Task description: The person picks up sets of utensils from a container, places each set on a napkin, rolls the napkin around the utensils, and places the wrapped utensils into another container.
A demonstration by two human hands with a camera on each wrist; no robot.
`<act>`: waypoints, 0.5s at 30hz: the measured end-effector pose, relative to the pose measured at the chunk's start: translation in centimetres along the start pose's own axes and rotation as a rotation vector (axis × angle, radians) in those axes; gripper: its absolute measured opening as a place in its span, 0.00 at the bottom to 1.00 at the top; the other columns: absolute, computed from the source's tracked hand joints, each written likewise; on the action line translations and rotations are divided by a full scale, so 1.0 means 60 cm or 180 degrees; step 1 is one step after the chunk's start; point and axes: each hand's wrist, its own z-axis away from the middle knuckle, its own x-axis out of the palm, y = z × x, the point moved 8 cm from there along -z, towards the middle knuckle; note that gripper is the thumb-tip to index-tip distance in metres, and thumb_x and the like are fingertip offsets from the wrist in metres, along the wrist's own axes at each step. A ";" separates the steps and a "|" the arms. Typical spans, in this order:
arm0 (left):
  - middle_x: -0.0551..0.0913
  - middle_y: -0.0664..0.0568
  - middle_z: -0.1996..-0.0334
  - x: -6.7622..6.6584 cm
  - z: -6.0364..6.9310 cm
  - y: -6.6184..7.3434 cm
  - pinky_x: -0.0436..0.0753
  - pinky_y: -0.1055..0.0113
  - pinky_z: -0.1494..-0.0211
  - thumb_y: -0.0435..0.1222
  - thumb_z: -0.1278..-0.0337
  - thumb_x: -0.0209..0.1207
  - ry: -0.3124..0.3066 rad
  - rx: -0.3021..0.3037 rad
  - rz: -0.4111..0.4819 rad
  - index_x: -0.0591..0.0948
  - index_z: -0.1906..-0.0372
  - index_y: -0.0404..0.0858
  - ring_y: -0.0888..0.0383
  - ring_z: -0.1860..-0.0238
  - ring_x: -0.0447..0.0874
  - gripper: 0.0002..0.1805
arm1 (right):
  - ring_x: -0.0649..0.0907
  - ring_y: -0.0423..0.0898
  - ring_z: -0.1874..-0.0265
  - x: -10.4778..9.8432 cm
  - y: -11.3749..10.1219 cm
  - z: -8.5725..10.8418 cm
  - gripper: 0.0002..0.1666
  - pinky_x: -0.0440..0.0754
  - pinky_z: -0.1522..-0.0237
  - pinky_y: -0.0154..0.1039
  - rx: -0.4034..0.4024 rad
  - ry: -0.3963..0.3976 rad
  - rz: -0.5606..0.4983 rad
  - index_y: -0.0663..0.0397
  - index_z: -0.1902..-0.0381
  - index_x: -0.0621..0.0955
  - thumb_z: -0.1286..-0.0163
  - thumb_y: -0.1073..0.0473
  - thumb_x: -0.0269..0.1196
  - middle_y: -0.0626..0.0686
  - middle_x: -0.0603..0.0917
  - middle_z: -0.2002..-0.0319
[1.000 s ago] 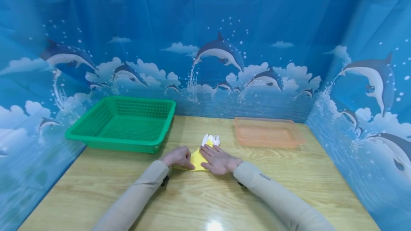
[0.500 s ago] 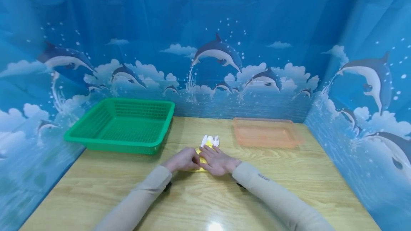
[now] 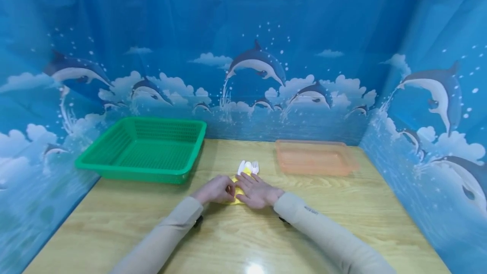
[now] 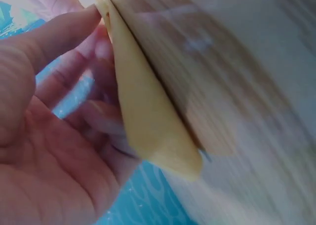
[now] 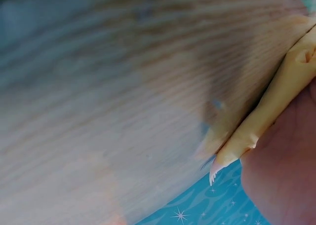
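A yellow cloth napkin [image 3: 239, 191] lies on the table, wrapped over the lower ends of a white knife [image 3: 241, 167], spoon [image 3: 248, 165] and fork [image 3: 255, 167]. Their heads stick out at its far end. My left hand [image 3: 217, 189] pinches the napkin's near edge between thumb and fingers; in the left wrist view a folded flap [image 4: 153, 116] hangs beside the fingers. With fingers spread, my right hand [image 3: 258, 193] rests on the napkin from the right and hides part of it. The right wrist view shows the napkin's rolled edge [image 5: 261, 114] and the fork tines [image 5: 213, 176] past it.
A green perforated basket [image 3: 142, 174] stands at the back left of the wooden table [image 3: 228, 240]. An orange translucent tray [image 3: 316, 170] sits at the back right. Blue dolphin-print curtain [image 3: 182, 33] borders the back and sides.
My left hand has moved a little to the right, closer to the right hand, and less of the napkin shows between them. The right hand stays nearly still.
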 end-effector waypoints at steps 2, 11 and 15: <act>0.79 0.50 0.74 -0.005 0.006 -0.012 0.76 0.66 0.67 0.37 0.59 0.75 0.0139 -0.0284 -0.0136 0.79 0.71 0.36 0.57 0.71 0.74 0.15 | 0.45 0.48 0.21 0.001 -0.003 0.000 0.36 0.41 0.22 0.49 -0.0008 -0.0002 0.0017 0.49 0.23 0.56 0.21 0.39 0.32 0.51 0.47 0.21; 0.83 0.43 0.63 -0.015 0.019 -0.036 0.83 0.51 0.56 0.54 0.62 0.75 0.0124 -0.1210 -0.0577 0.76 0.52 0.32 0.46 0.59 0.82 0.37 | 0.44 0.47 0.21 -0.004 -0.004 0.005 0.35 0.41 0.21 0.48 0.0059 -0.0027 0.0047 0.45 0.24 0.57 0.21 0.38 0.31 0.49 0.47 0.21; 0.79 0.50 0.72 -0.012 0.020 -0.039 0.79 0.58 0.66 0.55 0.61 0.75 0.0020 -0.1289 -0.0509 0.76 0.65 0.38 0.53 0.69 0.78 0.29 | 0.45 0.47 0.21 -0.003 -0.005 0.005 0.34 0.41 0.21 0.48 0.0043 -0.0035 0.0038 0.45 0.24 0.58 0.20 0.39 0.31 0.49 0.47 0.21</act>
